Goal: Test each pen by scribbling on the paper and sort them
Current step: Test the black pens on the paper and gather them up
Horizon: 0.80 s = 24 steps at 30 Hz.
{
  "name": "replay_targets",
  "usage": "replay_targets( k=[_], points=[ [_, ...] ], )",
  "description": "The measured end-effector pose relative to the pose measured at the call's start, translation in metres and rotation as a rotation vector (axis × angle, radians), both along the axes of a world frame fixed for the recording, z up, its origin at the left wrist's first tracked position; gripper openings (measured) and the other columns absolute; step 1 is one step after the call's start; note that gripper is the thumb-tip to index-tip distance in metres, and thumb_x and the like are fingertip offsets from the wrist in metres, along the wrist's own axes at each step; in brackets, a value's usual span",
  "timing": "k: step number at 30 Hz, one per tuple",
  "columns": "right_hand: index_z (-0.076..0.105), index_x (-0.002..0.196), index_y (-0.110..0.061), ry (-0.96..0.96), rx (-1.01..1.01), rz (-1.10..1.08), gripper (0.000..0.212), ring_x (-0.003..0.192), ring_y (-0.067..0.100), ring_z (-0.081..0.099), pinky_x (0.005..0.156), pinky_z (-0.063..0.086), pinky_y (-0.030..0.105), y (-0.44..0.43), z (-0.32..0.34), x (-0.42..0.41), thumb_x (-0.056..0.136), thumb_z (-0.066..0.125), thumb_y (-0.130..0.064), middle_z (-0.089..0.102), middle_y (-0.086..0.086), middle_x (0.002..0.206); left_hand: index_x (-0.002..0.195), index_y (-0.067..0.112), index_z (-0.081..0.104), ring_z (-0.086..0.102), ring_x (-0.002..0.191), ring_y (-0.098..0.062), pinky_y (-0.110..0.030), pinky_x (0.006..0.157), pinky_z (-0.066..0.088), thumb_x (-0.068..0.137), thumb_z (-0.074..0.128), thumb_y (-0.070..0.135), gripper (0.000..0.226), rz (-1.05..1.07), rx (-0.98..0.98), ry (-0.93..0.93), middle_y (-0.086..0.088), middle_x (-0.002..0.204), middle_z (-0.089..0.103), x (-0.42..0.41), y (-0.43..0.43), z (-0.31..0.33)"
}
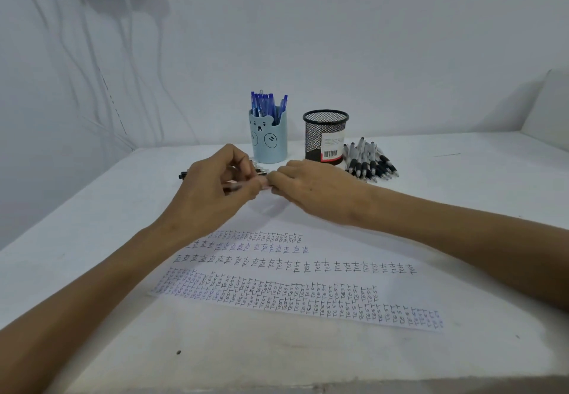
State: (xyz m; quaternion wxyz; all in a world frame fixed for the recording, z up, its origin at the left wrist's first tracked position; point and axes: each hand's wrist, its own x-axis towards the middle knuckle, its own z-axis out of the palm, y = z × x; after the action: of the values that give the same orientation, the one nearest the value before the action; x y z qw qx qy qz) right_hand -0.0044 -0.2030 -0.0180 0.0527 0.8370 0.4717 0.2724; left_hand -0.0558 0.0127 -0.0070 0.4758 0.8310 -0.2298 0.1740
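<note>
My left hand (215,184) and my right hand (311,187) meet above the far edge of the paper (295,283), and both pinch one pen (234,189) held between them; only a dark bit of it shows. More pens (257,167) lie behind my fingers, mostly hidden. The paper is covered with rows of written test marks. A blue bear cup (268,138) holds several blue pens (266,105). A black mesh cup (325,136) stands to its right. A pile of black-grip pens (369,162) lies right of the mesh cup.
A white table (123,301) carries everything and ends at a white wall behind. White cables (123,55) hang down the wall at the left. A dark pen tip (183,175) sticks out left of my left hand.
</note>
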Motion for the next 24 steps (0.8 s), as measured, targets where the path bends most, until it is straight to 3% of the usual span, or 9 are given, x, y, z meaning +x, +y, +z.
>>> replay_targets(
  k=[2, 4, 6, 9, 11, 16, 18, 21, 24],
  points=[
    [0.052, 0.127, -0.008, 0.041, 0.024, -0.073, 0.026, 0.086, 0.028, 0.054, 0.074, 0.051, 0.045, -0.004, 0.001, 0.001, 0.102, 0.046, -0.008, 0.061, 0.008, 0.098, 0.097, 0.007, 0.058, 0.076, 0.081, -0.018, -0.029, 0.079, 0.061, 0.101, 0.063, 0.016, 0.011, -0.013, -0.021, 0.005, -0.002, 0.089, 0.076, 0.000, 0.002, 0.000],
    [0.056, 0.116, -0.009, 0.104, 0.095, -0.068, 0.028, 0.084, 0.024, 0.050, 0.078, 0.046, 0.043, -0.009, 0.004, -0.003, 0.096, 0.037, -0.012, 0.059, 0.005, 0.096, 0.099, 0.006, 0.060, 0.075, 0.084, -0.022, -0.041, 0.085, 0.062, 0.107, 0.053, 0.019, 0.016, -0.040, -0.023, -0.001, -0.006, 0.094, 0.074, 0.002, 0.007, -0.001],
    [0.052, 0.094, -0.015, 0.159, 0.187, -0.072, 0.023, 0.081, 0.020, 0.044, 0.082, 0.041, 0.043, -0.015, 0.006, -0.007, 0.095, 0.035, -0.030, 0.053, -0.001, 0.087, 0.098, 0.007, 0.062, 0.071, 0.087, -0.027, -0.048, 0.084, 0.061, 0.103, 0.043, 0.020, 0.023, -0.062, -0.017, -0.017, -0.008, 0.092, 0.071, 0.003, 0.009, -0.002],
    [0.045, 0.075, -0.014, 0.231, 0.324, -0.184, 0.061, 0.078, 0.020, 0.042, 0.083, 0.035, 0.035, -0.017, 0.009, -0.009, 0.089, 0.047, -0.073, 0.048, -0.002, 0.073, 0.097, 0.009, 0.063, 0.067, 0.086, -0.027, -0.049, 0.080, 0.060, 0.100, 0.037, 0.016, 0.027, -0.070, 0.048, -0.036, -0.006, 0.090, 0.068, 0.005, 0.012, -0.004],
    [0.039, 0.064, -0.012, 0.233, 0.391, -0.188, 0.073, 0.072, 0.019, 0.039, 0.078, 0.028, 0.031, -0.014, 0.010, -0.009, 0.079, 0.051, -0.083, 0.044, 0.000, 0.063, 0.097, 0.014, 0.063, 0.065, 0.086, -0.022, -0.048, 0.079, 0.058, 0.099, 0.037, 0.017, 0.026, -0.064, 0.141, -0.045, 0.000, 0.090, 0.068, 0.006, 0.014, -0.005],
    [0.044, 0.069, -0.009, 0.317, 0.457, -0.067, 0.066, 0.071, 0.019, 0.040, 0.068, 0.027, 0.027, -0.014, 0.010, -0.012, 0.083, 0.055, -0.072, 0.045, -0.002, 0.066, 0.109, 0.029, 0.062, 0.061, 0.100, -0.016, -0.038, 0.084, 0.050, 0.100, 0.049, 0.032, 0.017, -0.157, 0.427, -0.055, 0.014, 0.104, 0.065, 0.005, 0.016, -0.006],
    [0.047, 0.073, -0.011, 0.335, 0.490, -0.002, 0.053, 0.072, 0.016, 0.041, 0.066, 0.031, 0.023, -0.016, 0.009, -0.011, 0.093, 0.061, -0.057, 0.044, -0.005, 0.075, 0.121, 0.033, 0.057, 0.055, 0.119, -0.011, -0.038, 0.097, 0.048, 0.100, 0.051, 0.047, 0.025, -0.217, 0.590, -0.067, 0.019, 0.122, 0.059, 0.004, 0.017, -0.006],
    [0.055, 0.078, -0.007, 0.180, 0.601, 0.037, 0.033, 0.081, 0.018, 0.046, 0.072, 0.035, 0.021, -0.020, 0.004, -0.007, 0.102, 0.059, -0.028, 0.048, 0.001, 0.092, 0.132, 0.037, 0.052, 0.042, 0.137, -0.005, -0.033, 0.113, 0.039, 0.094, 0.055, 0.066, 0.048, -0.265, 0.713, -0.053, 0.023, 0.139, 0.047, 0.002, 0.015, -0.005],
    [0.062, 0.085, -0.008, 0.054, 0.620, -0.083, 0.047, 0.082, 0.019, 0.053, 0.074, 0.043, 0.027, -0.024, 0.005, -0.012, 0.108, 0.039, -0.042, 0.058, -0.001, 0.087, 0.140, 0.038, 0.047, 0.033, 0.142, 0.001, -0.029, 0.119, 0.033, 0.086, 0.059, 0.076, 0.068, -0.282, 0.771, -0.010, 0.027, 0.145, 0.039, -0.001, 0.013, -0.004]
  ],
)
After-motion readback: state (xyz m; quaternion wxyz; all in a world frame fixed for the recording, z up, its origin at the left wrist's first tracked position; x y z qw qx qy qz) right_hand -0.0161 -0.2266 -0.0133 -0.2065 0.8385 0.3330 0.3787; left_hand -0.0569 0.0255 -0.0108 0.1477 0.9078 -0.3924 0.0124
